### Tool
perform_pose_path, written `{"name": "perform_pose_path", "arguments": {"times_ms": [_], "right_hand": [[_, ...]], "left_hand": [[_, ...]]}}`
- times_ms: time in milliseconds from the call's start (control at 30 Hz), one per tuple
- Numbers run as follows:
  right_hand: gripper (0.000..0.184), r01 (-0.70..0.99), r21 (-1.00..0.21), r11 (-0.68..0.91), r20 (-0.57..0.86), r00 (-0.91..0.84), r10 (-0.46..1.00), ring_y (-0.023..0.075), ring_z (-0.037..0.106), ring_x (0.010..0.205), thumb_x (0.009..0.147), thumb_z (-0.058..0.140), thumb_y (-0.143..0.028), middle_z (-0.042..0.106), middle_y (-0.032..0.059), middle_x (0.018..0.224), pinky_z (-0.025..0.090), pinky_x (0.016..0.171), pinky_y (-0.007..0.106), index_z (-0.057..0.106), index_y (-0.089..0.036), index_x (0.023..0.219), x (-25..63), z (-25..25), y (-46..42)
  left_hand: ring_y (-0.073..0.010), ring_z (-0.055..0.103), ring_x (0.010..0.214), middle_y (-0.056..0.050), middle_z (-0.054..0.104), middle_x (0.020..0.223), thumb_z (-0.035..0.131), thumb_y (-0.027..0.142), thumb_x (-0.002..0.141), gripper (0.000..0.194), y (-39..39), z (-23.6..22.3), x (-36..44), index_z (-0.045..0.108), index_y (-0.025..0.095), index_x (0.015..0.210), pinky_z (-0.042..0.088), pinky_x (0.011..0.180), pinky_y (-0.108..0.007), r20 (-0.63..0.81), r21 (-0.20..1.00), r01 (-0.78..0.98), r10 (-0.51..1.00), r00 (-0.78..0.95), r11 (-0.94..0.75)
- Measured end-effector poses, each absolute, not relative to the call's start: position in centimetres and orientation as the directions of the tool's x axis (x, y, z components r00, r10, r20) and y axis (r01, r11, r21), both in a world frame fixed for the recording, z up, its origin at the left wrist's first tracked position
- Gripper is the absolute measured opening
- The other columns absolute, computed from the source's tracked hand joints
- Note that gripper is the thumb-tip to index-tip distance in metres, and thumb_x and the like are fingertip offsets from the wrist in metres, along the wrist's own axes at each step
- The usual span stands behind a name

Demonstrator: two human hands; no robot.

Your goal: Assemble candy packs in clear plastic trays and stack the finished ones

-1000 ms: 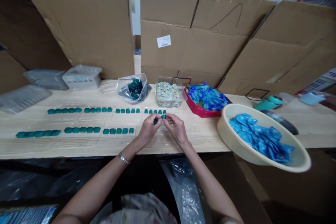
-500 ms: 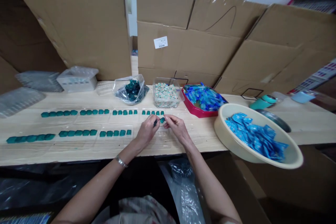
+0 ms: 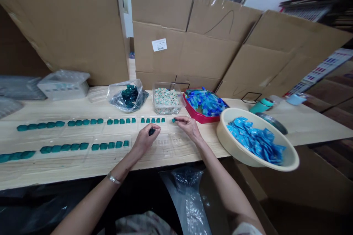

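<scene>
The left hand [image 3: 143,141] is closed and grips a small teal piece [image 3: 151,131]. The fingertips [image 3: 178,119] of the right hand [image 3: 189,126] touch a second teal piece [image 3: 173,120], but I cannot tell if they grip it. Rows of teal pieces [image 3: 82,122] lie on the wood surface [image 3: 55,170], near a bowl [image 3: 228,143] of blue packets.
</scene>
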State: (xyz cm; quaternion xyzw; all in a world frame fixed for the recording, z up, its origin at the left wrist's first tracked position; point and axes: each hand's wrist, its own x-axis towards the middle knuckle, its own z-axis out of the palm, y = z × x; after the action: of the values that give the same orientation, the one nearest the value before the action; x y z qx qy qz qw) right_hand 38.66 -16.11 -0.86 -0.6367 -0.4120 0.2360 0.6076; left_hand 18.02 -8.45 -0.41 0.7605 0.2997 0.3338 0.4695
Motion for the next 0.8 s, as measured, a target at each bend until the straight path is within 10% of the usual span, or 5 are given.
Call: {"name": "perform_pose_path", "arguments": {"times_ms": [267, 467, 800], "right_hand": [[0.024, 0.316, -0.938, 0.141, 0.281, 0.455, 0.845, 0.0194, 0.068, 0.085, 0.069, 0.065, -0.025, 0.072, 0.0051, 0.093, 0.054, 0.083, 0.033, 0.071, -0.019, 0.091, 36.9, -1.1, -15.8], [0.027, 0.691, -0.711, 0.133, 0.445, 0.295, 0.845, 0.0207, 0.066, 0.092, 0.073, 0.054, -0.017, 0.070, 0.0071, 0.101, 0.051, 0.085, 0.035, 0.071, -0.019, 0.094, 40.3, -2.5, -14.2], [0.020, 0.807, -0.552, 0.210, 0.453, 0.079, 0.888, 0.0183, 0.061, 0.096, 0.078, 0.054, -0.018, 0.066, 0.0091, 0.103, 0.047, 0.086, 0.032, 0.070, -0.018, 0.090, 41.4, -3.9, -12.7]], "left_hand": [[-0.0030, 0.031, 0.040, 0.007, 0.037, 0.059, 0.064, 0.048, 0.070, 0.041, -8.4, -0.1, 20.6, 0.057, 0.018, 0.098, 0.021, 0.035, -0.014, -0.200, 0.956, -0.006, 0.668, 0.717, 0.294], [-0.0020, 0.032, 0.041, 0.007, 0.037, 0.061, 0.067, 0.046, 0.068, 0.040, -8.6, -0.2, 20.0, 0.057, 0.017, 0.094, 0.021, 0.035, -0.013, -0.212, 0.944, -0.027, 0.666, 0.716, 0.329], [-0.0014, 0.033, 0.044, 0.005, 0.040, 0.069, 0.064, 0.046, 0.073, 0.037, -8.6, -0.6, 18.3, 0.057, 0.017, 0.095, 0.021, 0.035, -0.012, -0.219, 0.944, -0.013, 0.657, 0.722, 0.329]]}}
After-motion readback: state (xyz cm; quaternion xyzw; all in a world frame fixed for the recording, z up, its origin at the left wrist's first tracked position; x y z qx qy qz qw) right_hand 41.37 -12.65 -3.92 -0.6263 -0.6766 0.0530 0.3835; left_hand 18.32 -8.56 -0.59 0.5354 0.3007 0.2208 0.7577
